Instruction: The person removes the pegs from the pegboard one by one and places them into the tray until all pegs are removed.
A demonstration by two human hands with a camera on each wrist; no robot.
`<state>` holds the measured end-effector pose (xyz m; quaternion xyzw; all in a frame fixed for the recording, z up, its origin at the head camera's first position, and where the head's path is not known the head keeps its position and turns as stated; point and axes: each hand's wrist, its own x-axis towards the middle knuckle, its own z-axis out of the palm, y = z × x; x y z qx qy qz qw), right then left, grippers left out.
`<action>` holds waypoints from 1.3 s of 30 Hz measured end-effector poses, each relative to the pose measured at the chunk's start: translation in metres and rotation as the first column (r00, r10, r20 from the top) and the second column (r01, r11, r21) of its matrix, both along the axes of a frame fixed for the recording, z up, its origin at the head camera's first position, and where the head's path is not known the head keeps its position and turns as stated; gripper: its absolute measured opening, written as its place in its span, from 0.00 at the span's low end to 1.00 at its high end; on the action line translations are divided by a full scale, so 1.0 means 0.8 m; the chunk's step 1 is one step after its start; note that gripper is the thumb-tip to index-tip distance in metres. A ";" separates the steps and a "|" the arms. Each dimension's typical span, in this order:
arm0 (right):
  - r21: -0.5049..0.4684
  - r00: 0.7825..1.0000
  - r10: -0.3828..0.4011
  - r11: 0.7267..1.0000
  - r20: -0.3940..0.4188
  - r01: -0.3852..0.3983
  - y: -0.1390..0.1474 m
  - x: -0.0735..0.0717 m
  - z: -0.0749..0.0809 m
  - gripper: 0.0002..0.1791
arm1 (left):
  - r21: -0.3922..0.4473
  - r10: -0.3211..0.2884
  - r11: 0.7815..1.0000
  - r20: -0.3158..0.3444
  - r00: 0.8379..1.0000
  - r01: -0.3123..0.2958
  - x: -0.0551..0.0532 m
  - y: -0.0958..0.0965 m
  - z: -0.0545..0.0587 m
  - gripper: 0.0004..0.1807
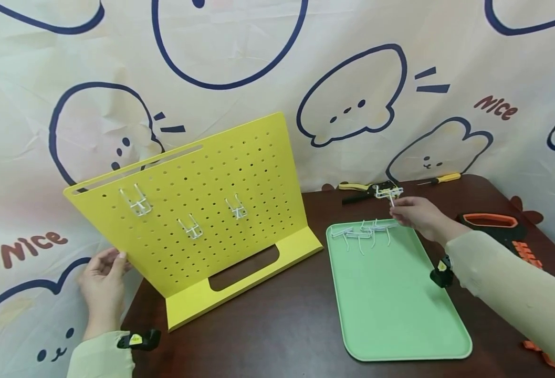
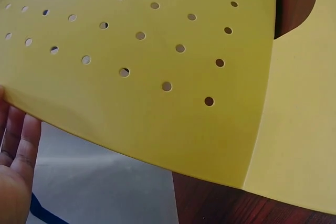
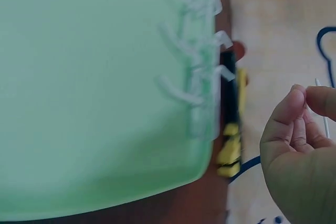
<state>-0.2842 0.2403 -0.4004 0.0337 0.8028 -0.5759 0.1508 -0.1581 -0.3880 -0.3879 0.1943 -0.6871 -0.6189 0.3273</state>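
A yellow pegboard stands tilted back on its bent base at the left, with three white wire hooks mounted on it, one being the upper left hook. My left hand grips the board's left edge; in the left wrist view its fingers reach behind the panel. Over the far right corner of the green tray, my right hand pinches another white wire hook between thumb and fingertips. Several more white hooks lie together at the tray's far end.
Behind the tray lie yellow-and-black pliers and a yellow-handled screwdriver. A black-and-orange tool sits right of the tray, partly behind my right forearm. The dark wooden table meets a printed cloth backdrop.
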 end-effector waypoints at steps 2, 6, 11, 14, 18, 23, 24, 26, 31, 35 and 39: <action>0.002 1.000 -0.013 1.000 0.023 0.012 0.007 0.004 -0.011 0.26 | -0.002 -0.004 1.000 -0.002 1.000 0.004 0.000 0.001 0.000 0.07; 0.015 0.998 -0.014 1.000 0.053 0.013 0.017 0.011 -0.030 0.26 | 0.003 -0.005 1.000 0.014 1.000 0.005 0.000 0.001 0.000 0.07; 0.011 0.997 -0.011 1.000 0.076 0.011 0.023 0.019 -0.048 0.23 | 0.015 -0.005 1.000 0.011 1.000 0.005 -0.001 0.001 0.000 0.07; -0.021 0.995 -0.022 0.999 0.100 0.024 0.024 0.023 -0.055 0.21 | 0.022 -0.008 1.000 0.001 1.000 0.008 -0.001 0.002 0.000 0.07; -0.050 0.993 -0.031 0.998 0.117 0.037 0.022 0.027 -0.058 0.18 | 0.029 -0.012 1.000 -0.011 1.000 0.012 -0.002 0.002 -0.001 0.07; -0.042 0.989 -0.026 0.999 0.144 0.032 0.016 0.031 -0.057 0.19 | 0.034 -0.012 0.999 -0.026 1.000 0.013 -0.001 0.002 -0.002 0.07; -0.040 0.989 -0.022 0.999 0.148 0.028 0.015 0.032 -0.057 0.19 | 0.036 -0.012 0.999 -0.031 0.999 0.013 -0.001 0.002 -0.001 0.06; -0.034 0.987 -0.026 0.999 0.158 0.032 0.012 0.034 -0.057 0.19 | 0.036 -0.012 0.999 -0.030 0.999 0.013 -0.001 0.003 -0.001 0.06; -0.032 0.986 -0.042 0.998 0.162 0.048 0.006 0.036 -0.057 0.15 | 0.032 -0.011 0.999 -0.023 1.000 0.012 0.001 0.005 0.001 0.06; -0.030 0.987 -0.038 0.999 0.157 0.043 0.004 0.035 -0.057 0.15 | 0.025 -0.014 1.000 -0.020 1.000 0.014 0.002 0.004 -0.001 0.06; -0.018 0.986 -0.030 0.999 0.166 0.033 0.003 0.034 -0.058 0.16 | 0.028 -0.013 1.000 -0.016 1.000 0.013 0.000 0.002 -0.001 0.06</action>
